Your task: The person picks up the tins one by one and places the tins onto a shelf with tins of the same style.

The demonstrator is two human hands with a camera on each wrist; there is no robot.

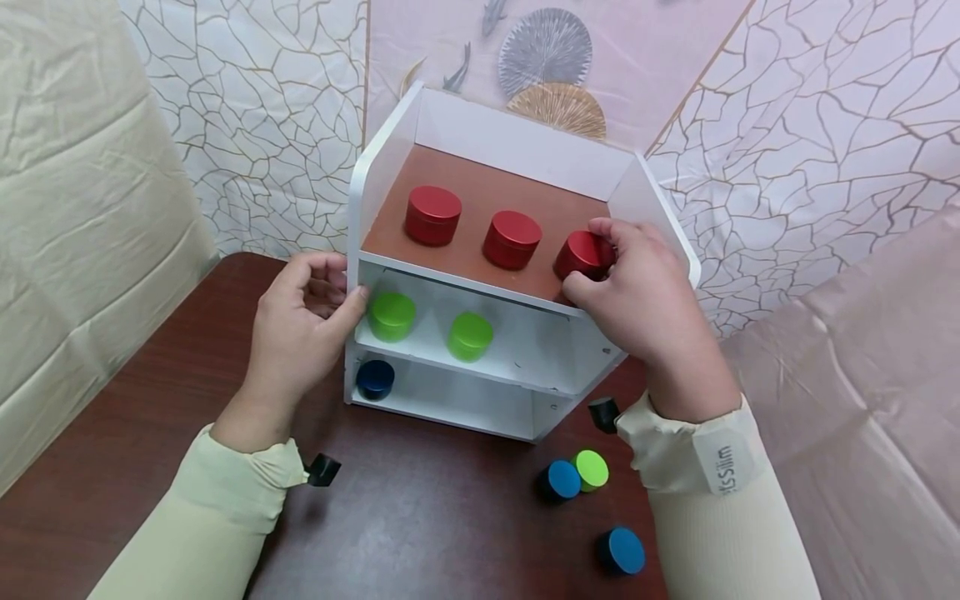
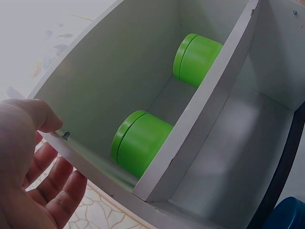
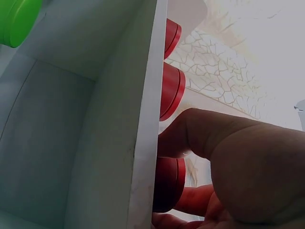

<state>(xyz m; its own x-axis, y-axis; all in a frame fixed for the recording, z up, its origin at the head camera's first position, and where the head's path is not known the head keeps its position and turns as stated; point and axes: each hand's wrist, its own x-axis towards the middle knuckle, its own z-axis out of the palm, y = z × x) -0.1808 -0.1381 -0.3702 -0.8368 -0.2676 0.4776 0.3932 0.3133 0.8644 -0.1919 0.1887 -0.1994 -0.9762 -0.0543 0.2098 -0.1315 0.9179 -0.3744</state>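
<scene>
A white shelf unit [image 1: 457,279] with a brown top board stands on the dark wooden table. My right hand [image 1: 645,283] grips a red round tin [image 1: 583,255] between thumb and fingers at the right of the top board. Two more red tins, one at the left [image 1: 433,215] and one in the middle [image 1: 512,239], stand in line with it. My left hand [image 1: 292,325] holds the unit's left side edge, thumb at the front. Close by on the middle shelf are two green tins, a left one [image 2: 142,143] and a right one [image 2: 198,59].
A dark blue tin [image 1: 375,379] stands at the left of the bottom shelf. On the table [image 1: 420,508], front right, are a blue tin [image 1: 561,481] against a green tin [image 1: 591,470] and another blue tin [image 1: 622,551]. Patterned cloth [image 1: 255,108] hangs behind the unit.
</scene>
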